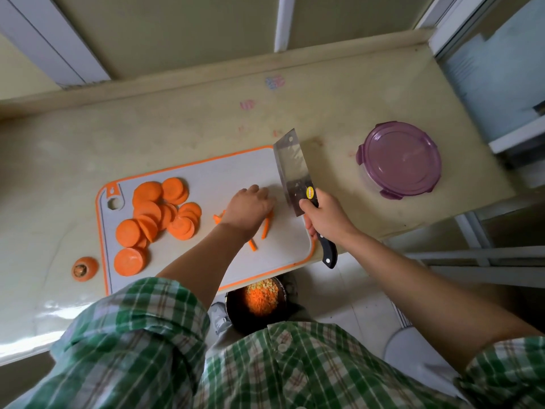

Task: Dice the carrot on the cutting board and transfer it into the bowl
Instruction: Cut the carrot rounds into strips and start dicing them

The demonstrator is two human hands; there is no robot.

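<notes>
A white cutting board with an orange rim lies on the counter. Several round carrot slices are piled on its left half. A few thin carrot sticks lie near the middle, partly under my left hand, which rests palm down on them. My right hand grips the black handle of a cleaver, its blade lifted above the board's right end. A dark bowl holding diced carrot sits below the counter's front edge, close to my body.
The carrot's stem end lies on the counter left of the board. A round container with a purple lid stands at the right. The counter ends at a wall behind and drops off on the right.
</notes>
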